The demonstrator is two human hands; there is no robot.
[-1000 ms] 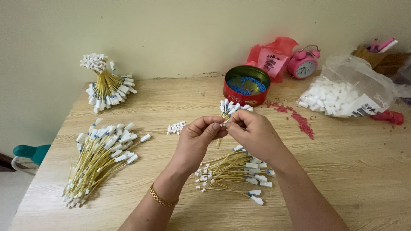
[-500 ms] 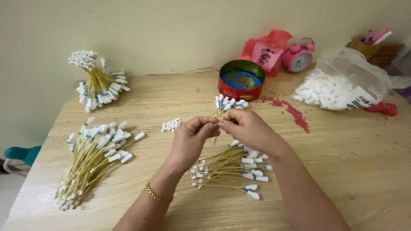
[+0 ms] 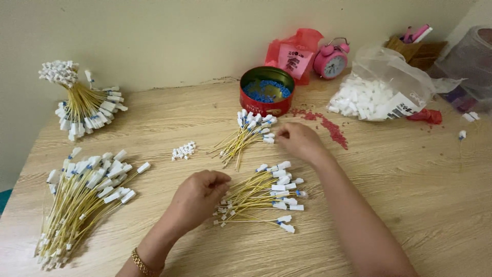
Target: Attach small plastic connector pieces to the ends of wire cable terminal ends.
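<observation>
My left hand (image 3: 197, 197) rests knuckles-up on the wooden table (image 3: 400, 195). Its curled fingertips are at the small-plug ends of a loose pile of yellow wires with white connectors (image 3: 261, 194), and they are hidden from view. My right hand (image 3: 300, 141) reaches left, pinching the white connector of a yellow wire that lies on a second bundle of yellow wires (image 3: 245, 134). That bundle sits just in front of a round red tin (image 3: 266, 92) filled with small blue parts.
A large pile of finished wires (image 3: 84, 197) lies at the left, and a tied bunch (image 3: 82, 102) stands at the back left. Small white plugs (image 3: 183, 151) lie mid-table. A plastic bag of white connectors (image 3: 382, 92), a pink alarm clock (image 3: 332, 59) and red crumbs (image 3: 328, 125) are at the back right.
My hands held one wire together above the table. They have separated: the right went to the bundle by the tin, the left dropped to the near pile.
</observation>
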